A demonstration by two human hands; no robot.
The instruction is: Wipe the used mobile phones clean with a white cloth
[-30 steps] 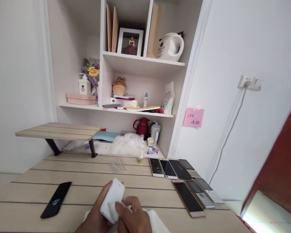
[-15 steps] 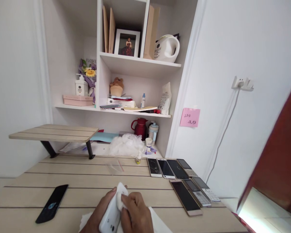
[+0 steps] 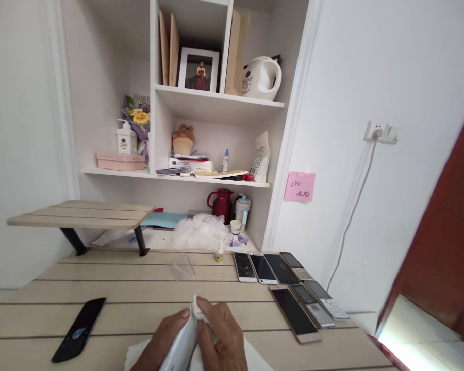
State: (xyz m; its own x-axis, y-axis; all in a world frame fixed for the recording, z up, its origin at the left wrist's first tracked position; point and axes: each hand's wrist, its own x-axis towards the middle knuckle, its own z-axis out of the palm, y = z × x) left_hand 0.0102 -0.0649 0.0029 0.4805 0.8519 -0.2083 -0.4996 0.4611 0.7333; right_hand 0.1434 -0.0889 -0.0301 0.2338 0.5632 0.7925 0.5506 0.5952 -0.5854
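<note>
At the bottom centre, my left hand (image 3: 163, 341) grips a white mobile phone (image 3: 181, 349), seen nearly edge-on, with its lower end cut off by the frame. My right hand (image 3: 221, 336) pinches a white wiping cloth (image 3: 196, 310) against the phone's top end. More white cloth (image 3: 136, 356) lies under both hands on the pale wooden table (image 3: 139, 291). To the left, a black smartphone (image 3: 78, 330) lies apart from my hands. Several phones (image 3: 294, 314) sit in two rows to the right.
A clear plastic bag (image 3: 181, 268) and a small dropper bottle (image 3: 218, 253) lie at the table's back. Behind stand a low wooden riser (image 3: 81, 216) and white shelves (image 3: 216, 105) full of objects. A red door edge (image 3: 441, 206) intrudes at right.
The white phone has turned more edge-on between my hands. The cloth in my right hand has shifted to the phone's top end. The whole view has drifted slightly.
</note>
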